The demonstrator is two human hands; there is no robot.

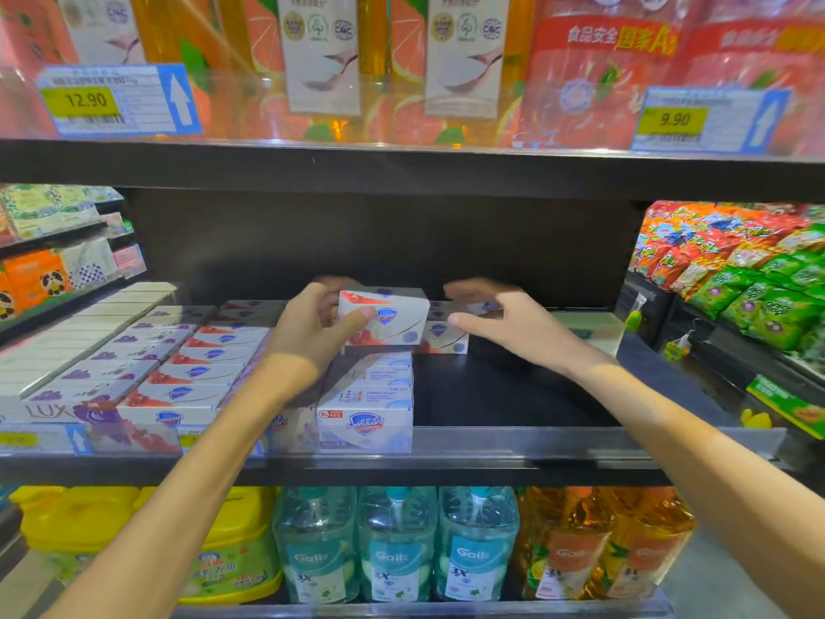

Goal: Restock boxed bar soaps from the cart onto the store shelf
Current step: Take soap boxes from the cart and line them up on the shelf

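A white boxed bar soap [384, 317] with a red flower print and a blue shield logo is held above the middle shelf [513, 444], over the far end of a stack of blue-and-white soap boxes [365, 397]. The left hand [312, 332] grips it from its left end, thumb pressed on the near face and fingers curled behind the far side. To the right of it and a little lower, a second soap box [444, 339] of the same print sits at the far part of the shelf. The right hand [504, 321] hovers just right of the held box with fingers loosely spread and slightly bent, reaching over the second box; whether it touches that box cannot be told. Left of the stack lie rows of red-print soap boxes [201, 373], then purple Lux boxes [89, 395]. The shelf to the right of the stack is bare black. Above, orange bottles [321, 60] stand behind price tags [85, 100]; below stand clear green bottles [395, 547]. Snack bags [736, 270] fill the far right.
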